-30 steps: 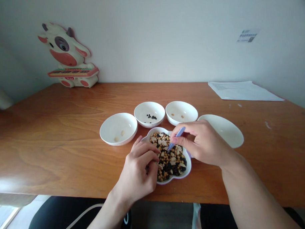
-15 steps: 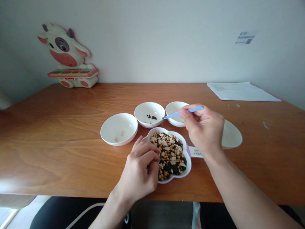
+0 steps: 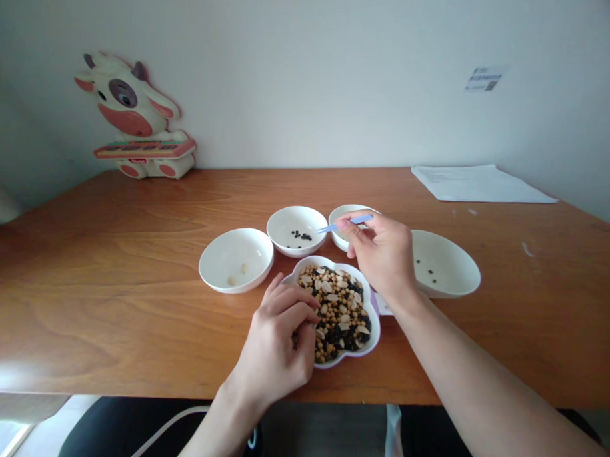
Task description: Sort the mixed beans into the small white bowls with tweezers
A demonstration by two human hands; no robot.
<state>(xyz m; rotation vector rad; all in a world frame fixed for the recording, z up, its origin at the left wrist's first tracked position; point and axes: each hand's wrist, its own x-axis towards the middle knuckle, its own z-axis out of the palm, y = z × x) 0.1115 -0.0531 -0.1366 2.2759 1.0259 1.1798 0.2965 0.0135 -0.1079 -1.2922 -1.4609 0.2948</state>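
Note:
My right hand (image 3: 386, 252) is closed on slim light-blue tweezers (image 3: 352, 221). Their tips reach over the right rim of the rear middle bowl (image 3: 283, 222), where several black beans (image 3: 301, 236) lie. My left hand (image 3: 283, 332) curls its fingers over the left edge of a flower-shaped dish (image 3: 372, 329). That dish holds mixed peanut halves, yellow beans and dark seeds (image 3: 338, 307); my left fingers hide part of it. My right wrist covers most of the dish's handle (image 3: 384, 304).
A white bowl (image 3: 213, 262) at left holds a couple of pale pieces. Another bowl (image 3: 337, 214) is partly behind my right hand. The right bowl (image 3: 456, 266) has several dark bits. Papers (image 3: 478, 182) and a cow toy (image 3: 141, 127) stand at the back of the table (image 3: 112, 295).
My right hand has moved left with the tweezers, bringing their tips over the rear middle bowl. A dark bit at the tips no longer shows. My left hand stays at the dish.

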